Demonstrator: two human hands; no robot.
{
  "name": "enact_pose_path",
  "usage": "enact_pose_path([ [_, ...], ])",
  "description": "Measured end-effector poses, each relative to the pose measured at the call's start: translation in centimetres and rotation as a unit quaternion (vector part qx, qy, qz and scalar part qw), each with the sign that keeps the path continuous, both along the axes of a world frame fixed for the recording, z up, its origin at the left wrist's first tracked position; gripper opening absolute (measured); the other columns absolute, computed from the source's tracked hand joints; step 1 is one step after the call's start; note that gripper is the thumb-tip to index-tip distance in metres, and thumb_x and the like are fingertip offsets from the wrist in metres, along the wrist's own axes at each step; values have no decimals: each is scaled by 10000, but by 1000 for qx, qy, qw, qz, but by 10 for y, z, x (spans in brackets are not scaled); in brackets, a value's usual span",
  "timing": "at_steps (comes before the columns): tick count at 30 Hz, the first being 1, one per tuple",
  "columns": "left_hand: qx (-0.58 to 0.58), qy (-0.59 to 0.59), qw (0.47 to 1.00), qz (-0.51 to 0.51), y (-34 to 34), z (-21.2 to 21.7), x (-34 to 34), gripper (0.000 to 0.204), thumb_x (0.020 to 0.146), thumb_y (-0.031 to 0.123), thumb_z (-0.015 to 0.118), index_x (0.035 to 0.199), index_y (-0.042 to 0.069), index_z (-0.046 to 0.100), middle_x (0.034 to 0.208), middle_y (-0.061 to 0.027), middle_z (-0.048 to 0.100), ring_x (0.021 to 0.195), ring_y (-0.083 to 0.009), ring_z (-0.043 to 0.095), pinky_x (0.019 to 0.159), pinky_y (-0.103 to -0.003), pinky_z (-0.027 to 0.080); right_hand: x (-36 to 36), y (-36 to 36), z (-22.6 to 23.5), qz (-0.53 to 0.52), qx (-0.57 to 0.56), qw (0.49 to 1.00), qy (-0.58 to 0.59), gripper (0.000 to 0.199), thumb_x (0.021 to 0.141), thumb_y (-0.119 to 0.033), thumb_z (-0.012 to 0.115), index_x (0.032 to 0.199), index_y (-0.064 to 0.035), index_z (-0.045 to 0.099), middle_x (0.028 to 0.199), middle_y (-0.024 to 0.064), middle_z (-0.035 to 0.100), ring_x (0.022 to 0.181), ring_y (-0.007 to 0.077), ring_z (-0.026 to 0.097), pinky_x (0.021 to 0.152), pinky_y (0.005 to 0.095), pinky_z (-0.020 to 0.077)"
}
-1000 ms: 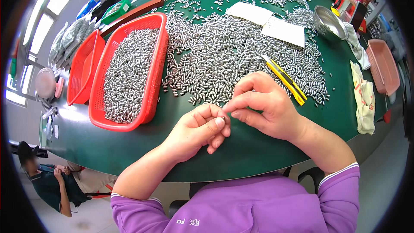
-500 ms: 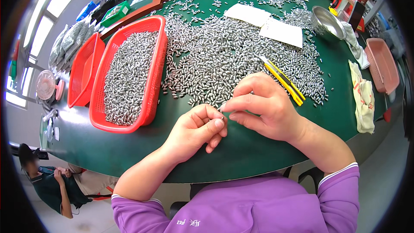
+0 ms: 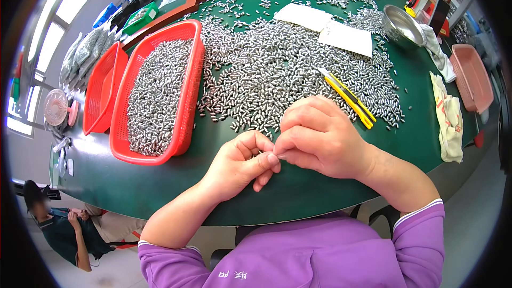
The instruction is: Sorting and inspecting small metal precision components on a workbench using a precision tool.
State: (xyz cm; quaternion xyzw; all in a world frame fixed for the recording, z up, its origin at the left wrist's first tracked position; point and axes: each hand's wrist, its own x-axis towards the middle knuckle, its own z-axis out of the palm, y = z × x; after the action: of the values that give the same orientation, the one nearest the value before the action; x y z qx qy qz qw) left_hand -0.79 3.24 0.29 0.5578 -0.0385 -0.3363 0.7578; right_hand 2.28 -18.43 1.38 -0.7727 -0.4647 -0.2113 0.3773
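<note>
My left hand [image 3: 242,161] and my right hand [image 3: 320,137] meet above the near edge of the green table [image 3: 298,192]. Their fingertips pinch together on one small metal piece [image 3: 276,153] that is almost hidden between them. Just beyond the hands spreads a wide heap of small silver metal pieces [image 3: 288,69]. A yellow utility knife [image 3: 346,96] lies on the heap, close to my right hand's knuckles.
A red basket [image 3: 186,106] full of the same pieces stands at the left, an empty red basket [image 3: 101,96] beside it. White papers [image 3: 344,37], a steel bowl [image 3: 400,24], a cloth [image 3: 448,122] and a pink tray [image 3: 472,77] lie at the right. A person sits lower left [image 3: 69,229].
Both hands stay joined at the fingertips; they have shifted only slightly, with small finger movements around the piece.
</note>
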Motion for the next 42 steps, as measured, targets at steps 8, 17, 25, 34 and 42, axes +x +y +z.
enact_pose_path([
  [8,-31,-6,999,13,-1,0,0,110,971,111,573,1022,14,562,848,-64,630,610,-81,549,512,-218,462,24,-29,1,-189,7,979,71,85,862,-121,635,882,-52,590,807,83,579,795,308,579,714,410,460],
  [17,-18,-27,999,17,0,-1,0,109,973,97,566,1046,16,569,881,-74,640,618,-79,544,530,-219,466,21,-33,7,-178,-6,982,69,219,828,-190,706,1025,-96,685,957,82,617,841,263,614,730,362,501],
  [25,-43,-15,999,30,2,-3,2,89,972,108,572,1033,44,567,876,-77,639,614,-84,540,521,-219,457,4,-3,-1,-9,4,998,-67,349,669,-97,758,1011,-155,723,925,5,603,835,203,612,718,355,490],
  [34,-111,14,990,90,1,-1,5,116,1002,164,516,1047,64,552,865,-46,602,617,-78,519,501,-209,433,15,-10,-14,-67,-63,995,-26,215,707,-120,746,917,-142,706,940,18,604,904,233,598,767,373,483],
  [42,-108,22,988,105,-1,-1,5,166,982,126,458,1124,54,506,977,-85,548,678,-115,490,551,-221,415,9,-4,-18,-92,-121,988,24,147,727,-148,732,851,-125,656,973,18,569,987,240,564,840,397,449],
])
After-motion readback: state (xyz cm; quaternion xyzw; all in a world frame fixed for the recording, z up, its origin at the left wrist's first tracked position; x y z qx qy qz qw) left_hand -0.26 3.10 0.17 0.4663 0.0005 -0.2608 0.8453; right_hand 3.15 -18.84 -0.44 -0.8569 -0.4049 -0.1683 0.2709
